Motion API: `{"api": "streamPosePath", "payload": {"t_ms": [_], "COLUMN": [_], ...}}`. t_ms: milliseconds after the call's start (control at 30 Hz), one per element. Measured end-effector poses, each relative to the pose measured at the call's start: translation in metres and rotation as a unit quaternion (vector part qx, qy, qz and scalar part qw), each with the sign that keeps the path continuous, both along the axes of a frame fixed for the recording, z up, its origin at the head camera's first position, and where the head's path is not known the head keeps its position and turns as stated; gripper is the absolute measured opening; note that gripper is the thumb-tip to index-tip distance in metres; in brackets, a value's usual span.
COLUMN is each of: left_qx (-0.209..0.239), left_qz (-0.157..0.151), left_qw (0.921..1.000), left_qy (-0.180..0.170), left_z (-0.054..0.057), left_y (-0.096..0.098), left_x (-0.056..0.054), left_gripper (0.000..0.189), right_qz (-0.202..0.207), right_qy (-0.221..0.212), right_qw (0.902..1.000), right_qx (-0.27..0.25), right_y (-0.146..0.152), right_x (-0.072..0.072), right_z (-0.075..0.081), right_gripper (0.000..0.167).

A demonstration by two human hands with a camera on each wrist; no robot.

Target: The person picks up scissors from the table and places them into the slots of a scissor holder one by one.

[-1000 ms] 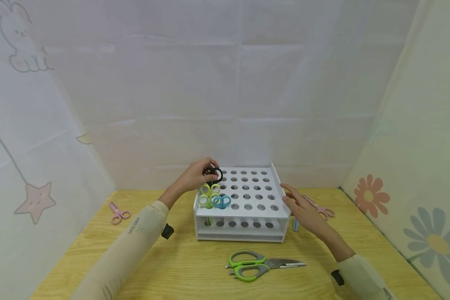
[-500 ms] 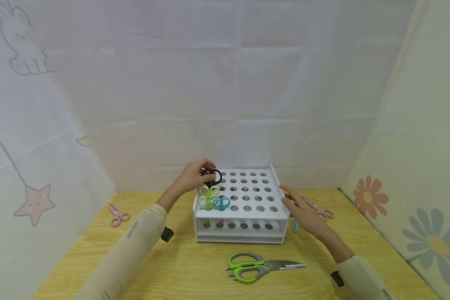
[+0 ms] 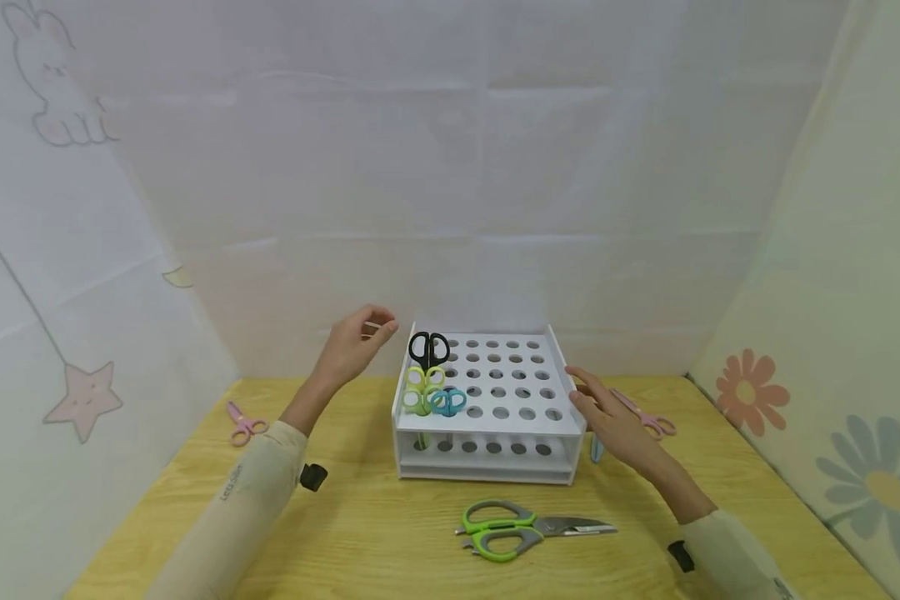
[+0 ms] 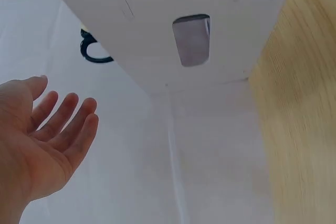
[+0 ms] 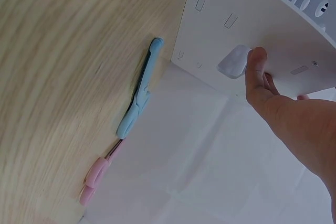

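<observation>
A white rack (image 3: 487, 423) with rows of round holes stands on the table. Black scissors (image 3: 429, 363) sit upright at its back left, handles up. In front of them stand yellow scissors (image 3: 424, 380), light green scissors (image 3: 414, 407) and teal scissors (image 3: 447, 405). My left hand (image 3: 351, 346) is in the air left of the rack, holding nothing, fingers loosely bent. The left wrist view shows its palm (image 4: 42, 156) apart from the rack's side panel (image 4: 142, 35). My right hand (image 3: 613, 423) rests against the rack's right side, the thumb beside the cutout in the right wrist view.
Green-and-grey kitchen scissors (image 3: 498, 527) lie in front of the rack. Pink scissors (image 3: 244, 427) lie far left on the wooden table (image 3: 360, 542). Right of the rack are light blue scissors (image 5: 139, 95) and more pink scissors (image 5: 94, 174). Patterned cloth walls surround the table.
My left hand has let go of the black scissors and moved left, away from the rack. The scissors now stand in the rack. My right hand keeps its place.
</observation>
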State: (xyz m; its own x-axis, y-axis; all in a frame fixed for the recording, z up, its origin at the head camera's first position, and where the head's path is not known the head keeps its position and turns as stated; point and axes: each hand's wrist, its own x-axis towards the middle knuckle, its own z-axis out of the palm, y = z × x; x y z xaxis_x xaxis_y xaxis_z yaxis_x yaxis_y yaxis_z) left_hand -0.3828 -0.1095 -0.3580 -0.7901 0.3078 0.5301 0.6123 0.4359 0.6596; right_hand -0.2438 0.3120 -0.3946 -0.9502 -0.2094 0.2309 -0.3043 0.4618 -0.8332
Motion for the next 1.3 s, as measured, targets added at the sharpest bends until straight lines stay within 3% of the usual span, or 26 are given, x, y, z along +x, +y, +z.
{"api": "streamPosePath", "payload": {"t_ms": [467, 833, 1133, 1300], "left_qx": [-0.016, -0.065, -0.153, -0.245], "left_qz": [0.05, 0.073, 0.076, 0.083], "left_qw": [0.9986, 0.9942, 0.9821, 0.9613], "left_qy": [-0.003, -0.045, -0.08, -0.096], "left_z": [-0.024, -0.041, -0.06, -0.069], "left_y": [-0.068, -0.123, -0.156, -0.171], "left_x": [0.025, 0.047, 0.049, 0.05], "left_gripper": [0.036, 0.038, 0.046, 0.055], "right_qz": [-0.009, 0.014, -0.002, 0.002], "right_qy": [0.006, -0.008, -0.007, -0.002], "right_qw": [0.9997, 0.9999, 0.9999, 0.9999], "right_qx": [0.022, -0.001, 0.012, 0.014], "right_y": [0.005, 0.001, 0.004, 0.005], "right_x": [0.002, -0.001, 0.002, 0.003], "right_z": [0.001, -0.003, -0.002, 0.0], "right_gripper": [0.057, 0.057, 0.057, 0.057]}}
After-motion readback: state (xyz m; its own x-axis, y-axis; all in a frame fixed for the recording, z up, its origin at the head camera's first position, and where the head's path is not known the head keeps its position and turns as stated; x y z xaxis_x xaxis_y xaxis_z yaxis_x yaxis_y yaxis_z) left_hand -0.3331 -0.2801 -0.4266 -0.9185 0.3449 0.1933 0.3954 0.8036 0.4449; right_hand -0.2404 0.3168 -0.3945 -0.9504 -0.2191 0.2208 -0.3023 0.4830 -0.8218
